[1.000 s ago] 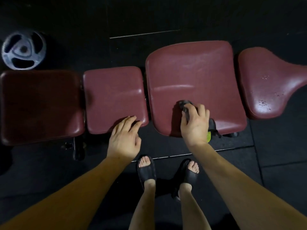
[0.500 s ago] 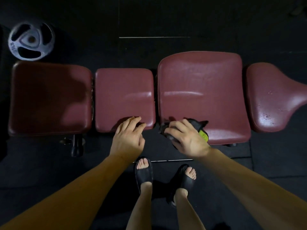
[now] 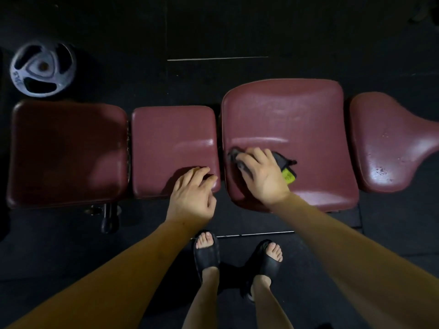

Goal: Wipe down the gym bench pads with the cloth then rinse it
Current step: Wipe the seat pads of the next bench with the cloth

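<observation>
Cloth (image 3: 283, 162), dark grey, yellow-green patch, crumpled

The room is dim, and the black floor (image 3: 71, 252) is almost lost in the dark. Light falls from above and makes shiny white streaks on the red pads (image 3: 282, 110). The pad on the far left (image 3: 66, 153) is darker, with a big soft shadow across it. The left hand (image 3: 192, 198) throws a dark shadow onto the pad under it. The picture is a bit soft and grainy. The edges bend outward, so the arms look long and wide at the bottom corners.
</observation>
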`<state>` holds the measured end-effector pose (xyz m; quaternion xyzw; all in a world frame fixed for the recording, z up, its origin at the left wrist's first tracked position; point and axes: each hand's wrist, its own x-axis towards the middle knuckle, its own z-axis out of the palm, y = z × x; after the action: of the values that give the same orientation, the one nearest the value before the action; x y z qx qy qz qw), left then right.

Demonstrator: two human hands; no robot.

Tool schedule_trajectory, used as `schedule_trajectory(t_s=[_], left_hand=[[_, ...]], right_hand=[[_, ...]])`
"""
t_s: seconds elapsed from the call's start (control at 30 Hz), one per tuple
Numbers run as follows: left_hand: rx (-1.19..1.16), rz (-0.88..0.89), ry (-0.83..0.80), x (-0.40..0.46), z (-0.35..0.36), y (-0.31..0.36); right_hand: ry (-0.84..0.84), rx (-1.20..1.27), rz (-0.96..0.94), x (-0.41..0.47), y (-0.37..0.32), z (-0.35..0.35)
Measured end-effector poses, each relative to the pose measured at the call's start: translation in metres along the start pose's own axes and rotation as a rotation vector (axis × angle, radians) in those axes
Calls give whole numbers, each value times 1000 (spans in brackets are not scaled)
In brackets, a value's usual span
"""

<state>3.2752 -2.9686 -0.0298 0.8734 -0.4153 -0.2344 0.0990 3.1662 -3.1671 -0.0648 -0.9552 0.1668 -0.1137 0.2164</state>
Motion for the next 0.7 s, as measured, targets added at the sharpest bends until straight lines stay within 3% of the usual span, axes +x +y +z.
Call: schedule_trajectory(t_s=[0.2,0.4,0.7], left_hand=[[-4,-6,-40,3,0,9],[31,-11,-59,10,-1,8],[18,3,-75,13,-4,35]], right_hand=[[20,-3,108,16,2,3],[-46,-76,38,41,-2,15],[-44,-160,446,2,64,-45]])
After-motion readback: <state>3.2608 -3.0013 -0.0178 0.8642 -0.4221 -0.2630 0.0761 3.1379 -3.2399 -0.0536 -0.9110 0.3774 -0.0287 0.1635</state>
